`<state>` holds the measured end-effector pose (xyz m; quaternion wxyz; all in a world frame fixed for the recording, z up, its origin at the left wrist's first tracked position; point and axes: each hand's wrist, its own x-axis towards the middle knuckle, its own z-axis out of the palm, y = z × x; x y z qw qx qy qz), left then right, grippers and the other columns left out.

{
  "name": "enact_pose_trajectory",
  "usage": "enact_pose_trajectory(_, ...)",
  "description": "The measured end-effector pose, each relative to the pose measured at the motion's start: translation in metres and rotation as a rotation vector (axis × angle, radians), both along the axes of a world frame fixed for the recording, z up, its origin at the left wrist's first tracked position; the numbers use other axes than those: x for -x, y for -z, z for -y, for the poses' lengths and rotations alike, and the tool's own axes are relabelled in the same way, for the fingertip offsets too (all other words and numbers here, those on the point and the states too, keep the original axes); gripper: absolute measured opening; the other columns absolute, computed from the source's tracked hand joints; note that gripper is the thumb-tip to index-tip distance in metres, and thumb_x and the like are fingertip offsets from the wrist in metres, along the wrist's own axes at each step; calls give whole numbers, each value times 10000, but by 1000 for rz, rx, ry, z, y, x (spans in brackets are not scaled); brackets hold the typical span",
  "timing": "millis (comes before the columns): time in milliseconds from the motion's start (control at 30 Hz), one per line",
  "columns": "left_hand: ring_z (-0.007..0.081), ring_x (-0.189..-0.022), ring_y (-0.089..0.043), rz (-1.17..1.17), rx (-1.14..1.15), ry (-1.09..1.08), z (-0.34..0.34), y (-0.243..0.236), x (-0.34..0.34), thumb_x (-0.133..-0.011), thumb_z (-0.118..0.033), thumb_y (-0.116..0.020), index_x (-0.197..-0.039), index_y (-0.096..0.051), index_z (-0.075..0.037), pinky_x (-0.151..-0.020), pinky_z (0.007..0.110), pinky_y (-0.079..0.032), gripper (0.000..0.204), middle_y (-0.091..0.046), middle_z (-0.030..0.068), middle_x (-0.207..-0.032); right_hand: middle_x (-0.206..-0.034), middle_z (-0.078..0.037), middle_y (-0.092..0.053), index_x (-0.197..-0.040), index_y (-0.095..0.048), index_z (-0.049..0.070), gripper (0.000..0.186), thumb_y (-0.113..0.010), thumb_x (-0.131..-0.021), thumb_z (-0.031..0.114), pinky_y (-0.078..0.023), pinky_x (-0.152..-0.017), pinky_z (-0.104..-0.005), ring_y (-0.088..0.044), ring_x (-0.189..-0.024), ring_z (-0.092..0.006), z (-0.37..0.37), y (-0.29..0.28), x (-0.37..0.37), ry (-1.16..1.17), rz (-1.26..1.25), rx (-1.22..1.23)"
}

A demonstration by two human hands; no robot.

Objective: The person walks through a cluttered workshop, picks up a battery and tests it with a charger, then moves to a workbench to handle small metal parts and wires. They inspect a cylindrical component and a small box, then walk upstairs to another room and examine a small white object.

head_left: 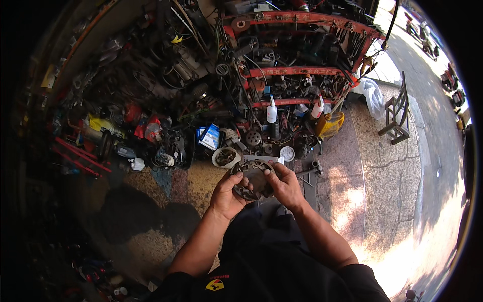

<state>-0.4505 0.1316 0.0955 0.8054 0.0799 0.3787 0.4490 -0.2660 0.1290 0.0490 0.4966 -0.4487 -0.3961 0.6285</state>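
Observation:
A round, grimy metal part (259, 181) with fittings around its rim is held up at the middle of the head view. My left hand (229, 195) grips it at the left, thumb on the rim and fingers curled around it. My right hand (286, 187) grips the right side, thumb on its face. Just behind it lie a pale flat piece (276, 159), a bowl of small dark parts (224, 158) and a small white round container (287, 153). My fingers hide parts of the piece's edge.
Red shelving (292, 70) full of tools stands ahead, with white spray bottles (271, 112) and a yellow jug (329, 126). Blue-and-white boxes (209, 136) and piled parts lie to the left. A wooden chair (395, 116) stands at right by the sunlit pavement, with parked scooters beyond.

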Motion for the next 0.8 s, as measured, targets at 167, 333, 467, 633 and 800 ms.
enact_pose_trajectory(167, 156, -779, -592, -24, 24, -5, 6, 0, -2, -885, -151, -631, -1085, -588, -145, -770, 433, -541, 205, -607, -4, -873, -1000, -30, -629, -1188, -578, -19, 340, -648, -945, 208, -481, -796, -260, -557, -900, -99, 4, 1, 2, 115, 211, -71)
enact_pose_trajectory(333, 147, -797, -579, 20, -3, -19, 12, 2, -6, -895, -182, -613, -1065, -619, -110, -804, 474, -533, 185, -627, -7, -911, -1087, -107, -573, -1151, -572, -7, 307, -664, -919, 172, -459, -871, -319, -561, -1007, -209, 11, -2, -1, 173, 306, -401)
enact_pose_trajectory(467, 140, -787, -569, 85, -31, -32, 17, -2, -14, -906, -190, -590, -1061, -622, -100, -815, 489, -518, 182, -632, -13, -920, -1149, -147, -539, -1132, -565, -12, 295, -671, -895, 128, -442, -917, -353, -548, -1062, -277, 14, -3, -1, 170, 326, -468)
enact_pose_trajectory(633, 104, -732, -543, 99, 33, -78, 23, -6, -24, -887, -133, -604, -1039, -598, -44, -787, 320, -501, 176, -611, -2, -901, -1143, -160, -532, -1111, -563, -19, 327, -704, -837, 90, -448, -917, -364, -547, -1060, -295, 14, -1, -11, 115, 460, -489)
enact_pose_trajectory(800, 107, -717, -534, 89, 39, -111, 25, -2, -31, -899, -144, -591, -988, -599, -28, -765, 295, -484, 147, -607, 5, -877, -1134, -174, -527, -1091, -560, -25, 345, -725, -805, 76, -452, -911, -370, -545, -1056, -311, 16, 3, -15, 102, 482, -493)
